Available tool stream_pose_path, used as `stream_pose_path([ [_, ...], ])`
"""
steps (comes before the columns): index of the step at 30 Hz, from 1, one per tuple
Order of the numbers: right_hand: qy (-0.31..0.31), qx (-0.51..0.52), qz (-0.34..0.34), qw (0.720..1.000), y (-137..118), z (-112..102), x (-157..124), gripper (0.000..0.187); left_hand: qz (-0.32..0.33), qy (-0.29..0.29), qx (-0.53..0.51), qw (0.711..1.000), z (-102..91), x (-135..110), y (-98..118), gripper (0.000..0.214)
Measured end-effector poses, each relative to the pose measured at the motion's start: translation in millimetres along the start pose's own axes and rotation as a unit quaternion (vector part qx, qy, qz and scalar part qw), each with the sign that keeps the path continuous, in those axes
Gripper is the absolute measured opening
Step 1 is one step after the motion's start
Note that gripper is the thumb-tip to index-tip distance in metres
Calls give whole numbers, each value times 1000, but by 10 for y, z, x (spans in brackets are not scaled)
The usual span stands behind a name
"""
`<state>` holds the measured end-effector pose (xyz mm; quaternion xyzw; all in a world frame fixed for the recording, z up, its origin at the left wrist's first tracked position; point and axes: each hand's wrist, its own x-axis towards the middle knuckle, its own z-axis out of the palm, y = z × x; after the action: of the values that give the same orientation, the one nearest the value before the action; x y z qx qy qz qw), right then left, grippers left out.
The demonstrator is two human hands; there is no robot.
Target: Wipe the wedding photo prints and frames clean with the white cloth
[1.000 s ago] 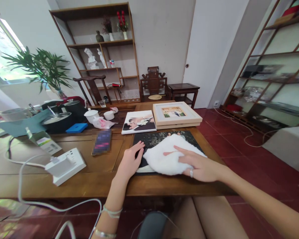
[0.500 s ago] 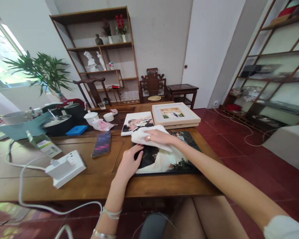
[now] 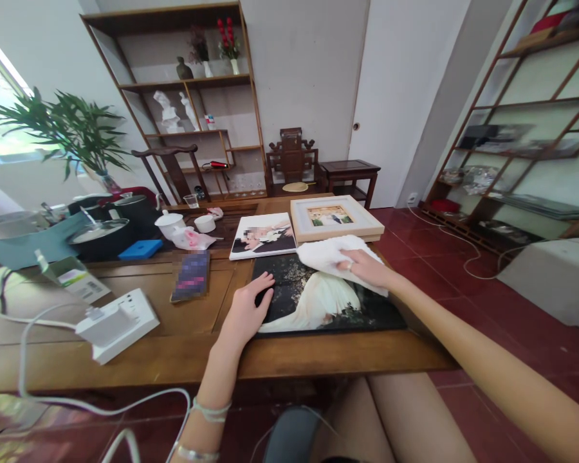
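Observation:
A dark photo panel (image 3: 289, 292) showing a flowing white dress lies flat near the front edge of the wooden table. My right hand (image 3: 367, 265) grips a white cloth (image 3: 325, 254) and presses it on the panel's far right part, covering that area. On the panel's left edge rests my left hand (image 3: 251, 305), fingers stretched out, holding nothing. Behind the panel sit a smaller white-edged photo print (image 3: 265, 238) and a light wooden picture frame (image 3: 336, 218) stacked on another flat piece.
Left on the table (image 3: 183, 344) are a white power strip (image 3: 118, 325) with cords, an opened small box (image 3: 74, 276), a phone-like dark item (image 3: 192, 275) and a blue box (image 3: 141, 249). Teaware (image 3: 170, 225), pots (image 3: 103, 239) and a leafy plant (image 3: 72, 135) stand farther back.
My right hand has slid the white cloth to the right across the panel, uncovering its upper left part. My left hand stays at the left edge. The view has shifted slightly.

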<state>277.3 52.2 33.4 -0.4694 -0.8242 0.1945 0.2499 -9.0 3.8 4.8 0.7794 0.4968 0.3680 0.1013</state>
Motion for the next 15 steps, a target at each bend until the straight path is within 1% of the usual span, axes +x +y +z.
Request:
stream_pose_path([
  [3, 23, -20, 21, 999, 110, -73, -161, 30, 1, 1, -2, 1000, 3, 1, -6, 27],
  [5, 30, -35, 31, 998, 77, -53, -299, 31, -1, 1, 3, 1000, 2, 4, -7, 27],
  [7, 28, -47, 35, 998, -44, 2, -493, 30, 1, 2, 10, 1000, 1, 6, -8, 27],
  [9, 8, -56, 18, 998, -235, 61, -735, 29, 5, 4, 17, 1000, 4, 8, -10, 26],
  [11, -39, -65, -44, 996, -450, 99, -986, 26, 9, 5, 23, 1000, 10, 10, -15, 26],
  [13, -73, -59, -92, 991, -628, 108, -1186, 19, 12, 4, 26, 1000, 19, 11, -22, 26],
  [15, -98, -45, -103, 989, -712, 96, -1281, 16, 16, 0, 27, 999, 28, 11, -30, 26],
])
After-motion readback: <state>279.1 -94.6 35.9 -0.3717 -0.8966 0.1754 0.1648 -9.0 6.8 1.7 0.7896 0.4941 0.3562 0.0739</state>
